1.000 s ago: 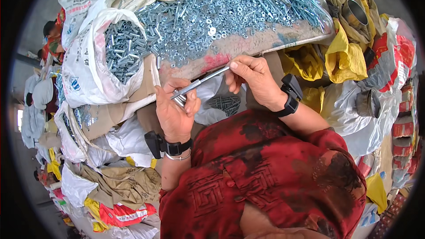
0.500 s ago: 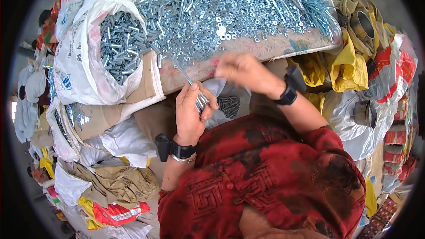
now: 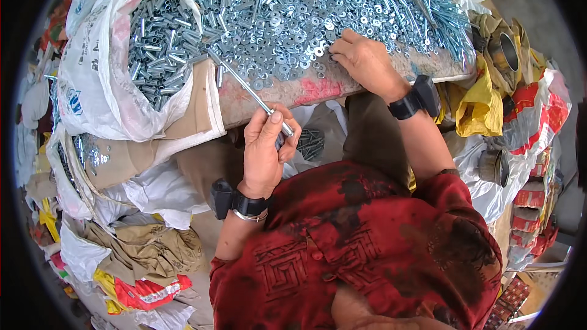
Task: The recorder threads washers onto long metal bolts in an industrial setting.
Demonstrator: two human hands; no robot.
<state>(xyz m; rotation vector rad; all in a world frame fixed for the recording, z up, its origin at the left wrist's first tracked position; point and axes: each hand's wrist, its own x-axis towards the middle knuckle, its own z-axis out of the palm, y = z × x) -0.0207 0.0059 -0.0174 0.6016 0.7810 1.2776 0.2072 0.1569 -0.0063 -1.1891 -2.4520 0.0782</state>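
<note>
My left hand [image 3: 264, 146] is closed around a long thin metal bolt [image 3: 241, 82], which slants up and away to the left. A shiny metal sleeve [image 3: 286, 128] shows at the bolt's near end, between thumb and fingers. Whatever else lies inside that palm is mostly hidden. My right hand [image 3: 367, 67] is at the near edge of a spread of flat metal washers [image 3: 306, 40], its fingers curled and pinched together. What those fingertips hold, if anything, is too small to make out.
An open white bag [image 3: 101, 79] full of short metal tubes [image 3: 156, 55] stands at the left. Long bolts [image 3: 422, 9] are heaped at the far right of the padded work surface [image 3: 278, 95]. Below, between my legs, sits a plastic bag with dark metal pieces [image 3: 312, 142].
My right hand has moved away from the left one, out to the washers. The bolt in my left hand now shows more of its length and its near end.
</note>
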